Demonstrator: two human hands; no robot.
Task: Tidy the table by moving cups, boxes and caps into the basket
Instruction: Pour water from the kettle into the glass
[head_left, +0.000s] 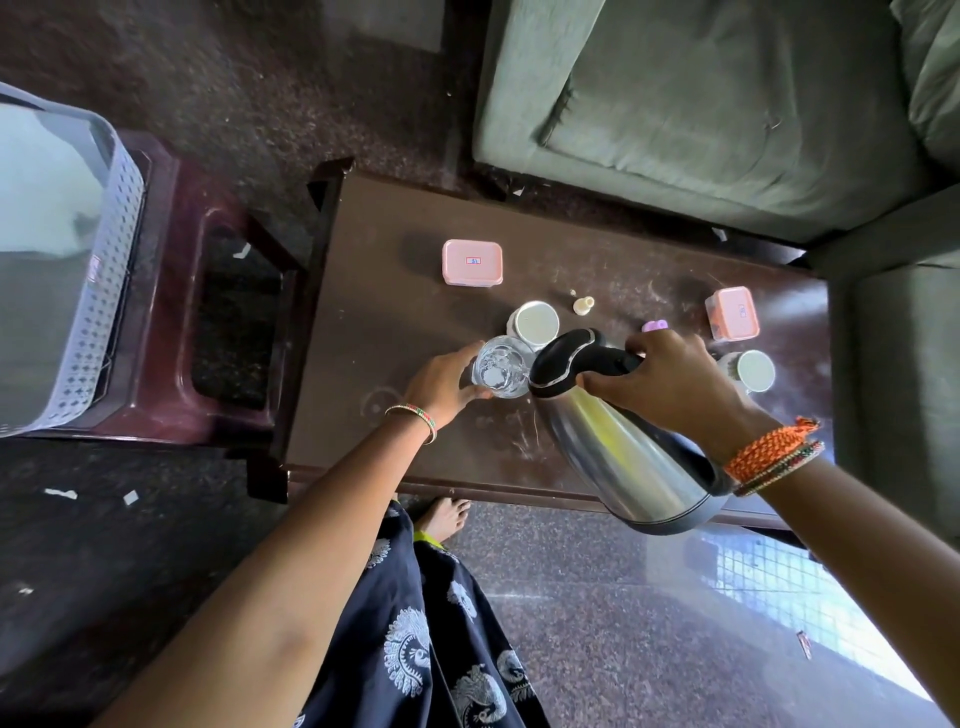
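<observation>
My left hand (441, 382) grips a clear glass (501, 366) standing on the dark brown table (395, 332). My right hand (670, 376) holds the black handle of a steel kettle (623, 457), tilted with its spout end over the glass. Behind the glass stands a white cup (534, 322); a second white cup (753, 370) is at the right. Two pink-lidded boxes lie on the table, one at the back (471, 262), one at the right (732, 313). A small cream cap (583, 304) and a purple cap (654, 326) lie between them. The white perforated basket (104, 270) sits far left.
The basket rests on a maroon plastic stool (208, 332) left of the table. A grey-green sofa (701, 114) runs behind and to the right of the table. My foot (444, 519) and dark patterned garment are at the table's near edge, on speckled floor.
</observation>
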